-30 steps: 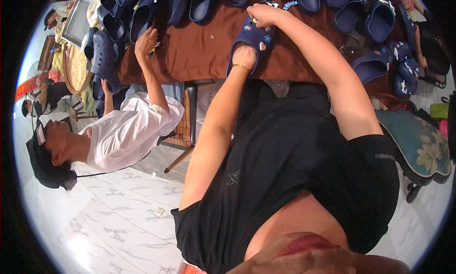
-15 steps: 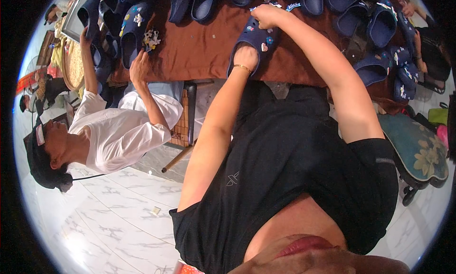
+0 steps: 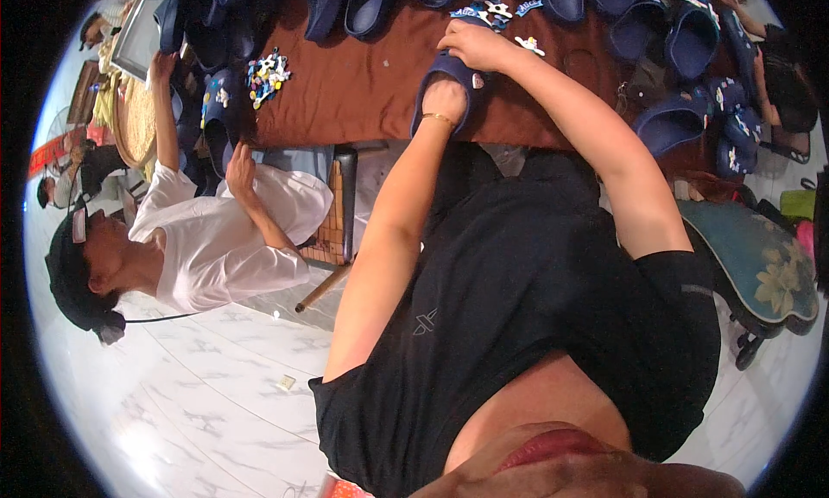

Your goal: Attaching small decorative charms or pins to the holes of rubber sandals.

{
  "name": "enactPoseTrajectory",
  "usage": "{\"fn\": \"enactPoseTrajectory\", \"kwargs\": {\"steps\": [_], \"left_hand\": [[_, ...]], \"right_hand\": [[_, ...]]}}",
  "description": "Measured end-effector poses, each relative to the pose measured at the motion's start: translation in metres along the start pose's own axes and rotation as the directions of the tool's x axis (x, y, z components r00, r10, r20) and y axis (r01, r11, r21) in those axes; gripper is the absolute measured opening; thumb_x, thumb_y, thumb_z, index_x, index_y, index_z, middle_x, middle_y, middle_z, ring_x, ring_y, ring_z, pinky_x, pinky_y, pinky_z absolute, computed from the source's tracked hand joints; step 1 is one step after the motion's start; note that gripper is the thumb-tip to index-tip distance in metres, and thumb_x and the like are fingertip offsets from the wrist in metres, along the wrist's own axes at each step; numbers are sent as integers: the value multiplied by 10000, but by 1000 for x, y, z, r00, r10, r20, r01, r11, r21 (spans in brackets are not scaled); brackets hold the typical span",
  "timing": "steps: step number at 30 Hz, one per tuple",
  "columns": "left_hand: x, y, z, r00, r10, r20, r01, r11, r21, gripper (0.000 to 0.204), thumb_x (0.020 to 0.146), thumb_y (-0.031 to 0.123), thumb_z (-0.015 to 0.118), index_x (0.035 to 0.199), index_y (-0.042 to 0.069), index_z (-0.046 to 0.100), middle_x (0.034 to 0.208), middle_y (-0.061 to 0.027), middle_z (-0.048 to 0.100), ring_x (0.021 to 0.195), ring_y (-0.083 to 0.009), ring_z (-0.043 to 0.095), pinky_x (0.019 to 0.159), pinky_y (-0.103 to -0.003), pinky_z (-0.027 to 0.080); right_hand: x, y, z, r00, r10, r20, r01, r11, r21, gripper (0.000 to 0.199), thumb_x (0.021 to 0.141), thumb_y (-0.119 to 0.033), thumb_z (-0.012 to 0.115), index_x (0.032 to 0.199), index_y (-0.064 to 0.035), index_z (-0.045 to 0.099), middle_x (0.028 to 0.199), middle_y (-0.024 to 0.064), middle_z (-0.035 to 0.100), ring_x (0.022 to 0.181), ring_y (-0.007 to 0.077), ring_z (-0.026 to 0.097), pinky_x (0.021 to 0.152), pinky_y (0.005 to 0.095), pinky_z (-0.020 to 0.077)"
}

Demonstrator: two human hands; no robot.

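A navy clog point(image 3: 426, 90) lies on the brown cloth in front of me, its opening toward me. My left hand point(image 3: 443, 96), with a gold bracelet at the wrist, is inside the clog and its fingers are hidden. My right hand point(image 3: 473, 44) bends over the toe of the clog with its fingers drawn together; anything between them is hidden. A pink-and-white charm point(image 3: 477, 81) sits on the clog's right side. Just past my right hand lie several loose charms point(image 3: 496, 12), and a white charm point(image 3: 529, 45) lies beside my right wrist.
More navy clogs point(image 3: 371, 10) line the far side of the brown cloth point(image 3: 345, 92), and others point(image 3: 669, 128) stand at the right. On my left a person in white point(image 3: 207, 256) handles a decorated clog point(image 3: 218, 109) near a charm pile point(image 3: 268, 76). A floral-seated stool point(image 3: 756, 269) stands right.
My right hand has shifted slightly left and nearer over the clog's toe, uncovering loose charms beyond. The person at left has drawn their decorated clog nearer the table edge, away from the charm pile.
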State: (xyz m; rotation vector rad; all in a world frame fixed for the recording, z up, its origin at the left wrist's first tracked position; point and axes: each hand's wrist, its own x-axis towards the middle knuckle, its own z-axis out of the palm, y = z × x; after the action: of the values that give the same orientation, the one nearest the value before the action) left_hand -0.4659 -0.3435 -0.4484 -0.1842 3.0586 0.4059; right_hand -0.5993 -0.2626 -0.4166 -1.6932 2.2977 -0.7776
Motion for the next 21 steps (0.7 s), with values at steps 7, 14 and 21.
{"fn": "enactPoseTrajectory", "kwargs": {"steps": [7,14,21], "left_hand": [[-5,-4,8,999,1,-43,-1,1000,-12,237,713,145,442,593,27,608,678,-189,598,652,-330,590,631,-419,471],[-8,-4,15,998,-11,-56,8,999,-48,207,701,124,450,586,22,588,686,-195,590,657,-336,579,624,-432,462],[-12,-1,15,998,-13,-66,13,1000,-4,267,737,166,415,612,27,606,721,-195,600,690,-335,582,667,-430,462]], "right_hand": [[9,-29,-18,953,246,177,-249,969,-6,198,739,-52,523,933,-17,513,987,182,500,923,359,510,756,398,430],[-13,-38,-24,975,196,106,-196,981,-8,136,731,-86,532,838,-3,514,898,164,540,847,335,530,733,400,436],[-70,31,-19,744,560,-365,-530,827,189,135,688,-124,519,745,-15,574,788,198,585,770,364,559,685,436,443]]}}
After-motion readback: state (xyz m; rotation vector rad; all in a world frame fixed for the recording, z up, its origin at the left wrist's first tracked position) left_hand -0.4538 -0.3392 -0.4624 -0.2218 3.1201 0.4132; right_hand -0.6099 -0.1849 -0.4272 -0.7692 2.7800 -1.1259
